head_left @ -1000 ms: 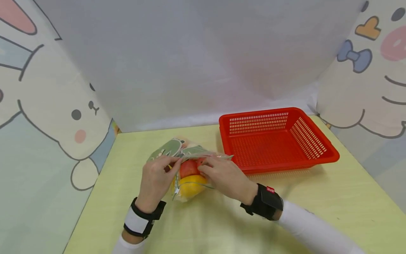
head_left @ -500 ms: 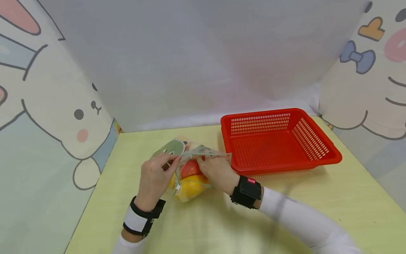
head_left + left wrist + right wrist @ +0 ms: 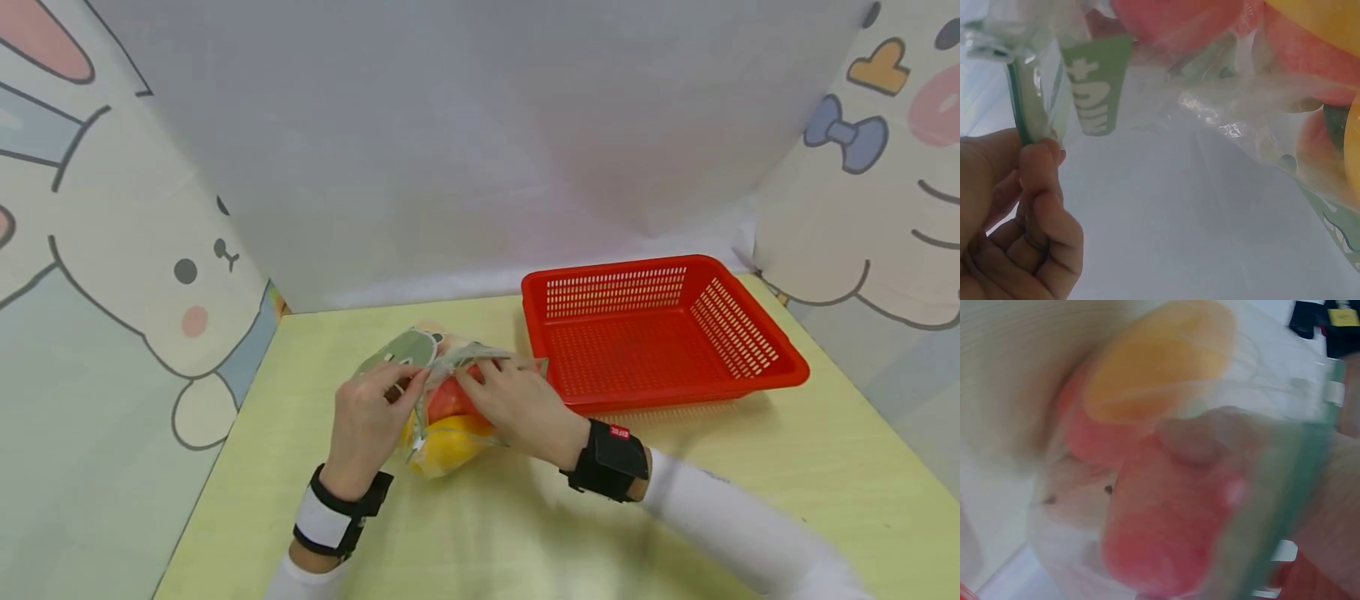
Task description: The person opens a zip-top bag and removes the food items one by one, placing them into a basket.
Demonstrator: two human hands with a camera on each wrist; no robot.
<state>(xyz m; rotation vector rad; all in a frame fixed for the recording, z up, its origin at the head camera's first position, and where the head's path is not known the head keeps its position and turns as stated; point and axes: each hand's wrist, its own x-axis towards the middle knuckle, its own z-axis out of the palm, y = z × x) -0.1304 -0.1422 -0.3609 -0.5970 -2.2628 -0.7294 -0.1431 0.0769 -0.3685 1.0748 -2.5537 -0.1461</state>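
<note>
A clear zip bag with green print [image 3: 408, 350] lies on the table, holding a red fruit [image 3: 447, 402], a yellow fruit [image 3: 446, 447] and other red pieces. My left hand [image 3: 371, 425] pinches the left edge of its mouth between thumb and fingers; in the left wrist view that hand [image 3: 1029, 219] grips the green strip. My right hand [image 3: 532, 412] reaches in through the mouth. From the right wrist, the green strip [image 3: 1291, 500] crosses over this hand [image 3: 1235, 440], whose thumb lies on a red fruit [image 3: 1163, 525]; the other fingers are mostly hidden behind the fruit.
To the right of the bag, a red slotted basket [image 3: 622, 346] with nothing in it stands near the back of the pale yellow-green table [image 3: 300, 350]. A white sheet hangs behind, and cartoon-printed panels rise at both sides.
My right hand went leftward into the bag's mouth, then shifted slightly right and up, and the mouth's far rim bends around it. The left hand keeps its pinch almost unmoved.
</note>
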